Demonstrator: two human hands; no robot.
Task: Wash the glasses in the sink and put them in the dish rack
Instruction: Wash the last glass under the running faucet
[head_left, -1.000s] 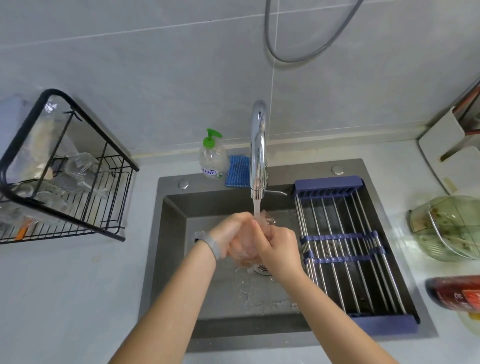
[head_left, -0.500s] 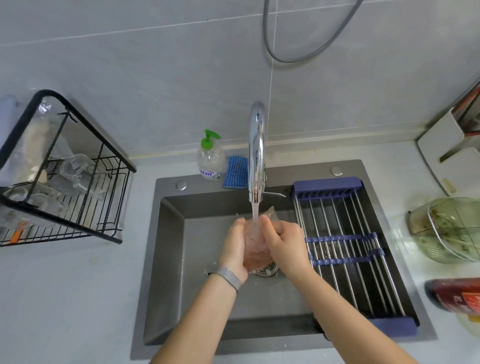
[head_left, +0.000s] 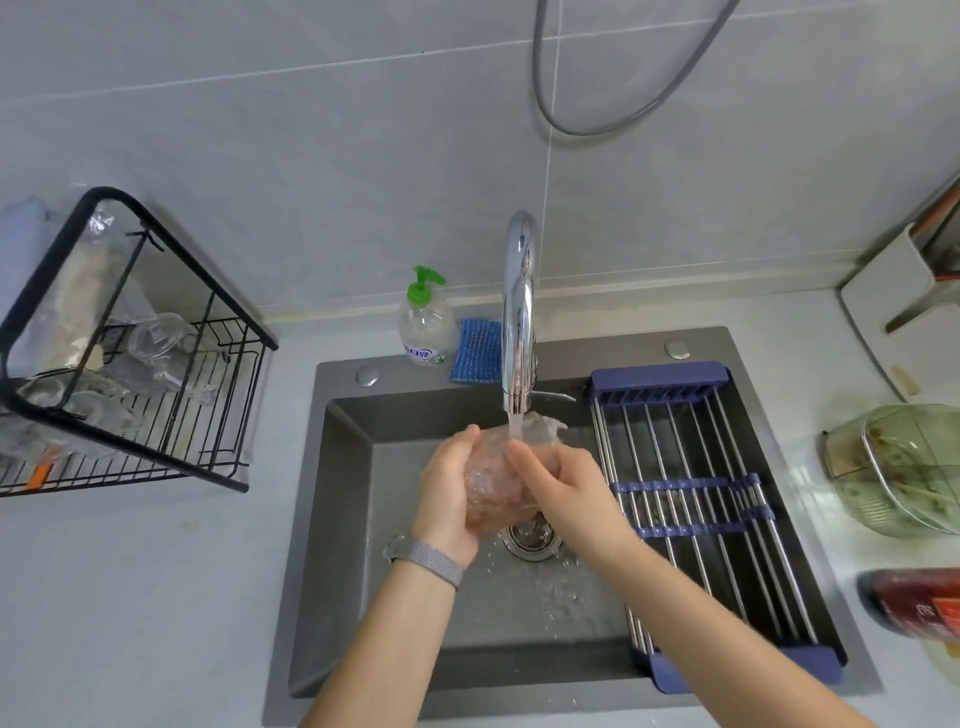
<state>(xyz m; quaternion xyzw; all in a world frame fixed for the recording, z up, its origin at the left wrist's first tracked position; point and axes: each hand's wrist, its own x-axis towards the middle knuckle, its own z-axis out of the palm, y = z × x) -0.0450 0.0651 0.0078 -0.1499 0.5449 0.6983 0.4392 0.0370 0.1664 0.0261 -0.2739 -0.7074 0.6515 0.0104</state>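
So we're mid-wash here. The left hand (head_left: 448, 491) cups a clear glass (head_left: 501, 470) from the side and underneath, fingers curled round it, and the right hand (head_left: 563, 486) wraps it from the other side, fingers laid over the top. Glass sits right between the two hands, over the drain (head_left: 532, 540) in the sink (head_left: 343, 519), mouth tipped up toward the stream from the faucet (head_left: 518, 312) just beyond the fingertips. Water's running straight onto it.

Progress-wise, I'd say this one is in its rinse and not racked yet. The dish rack (head_left: 130, 353), well off to the left of the left hand on the counter (head_left: 130, 597), already has a few clear glasses in it, though I can't count them through the glare. No other dirty glasses show in the basin, so this might be near the last.

Compared with a second ago: the hands were bunched tight with the glass mostly hidden. Now they've dropped a bit nearer, the left wrist has turned, and the glass is way more exposed under the stream.
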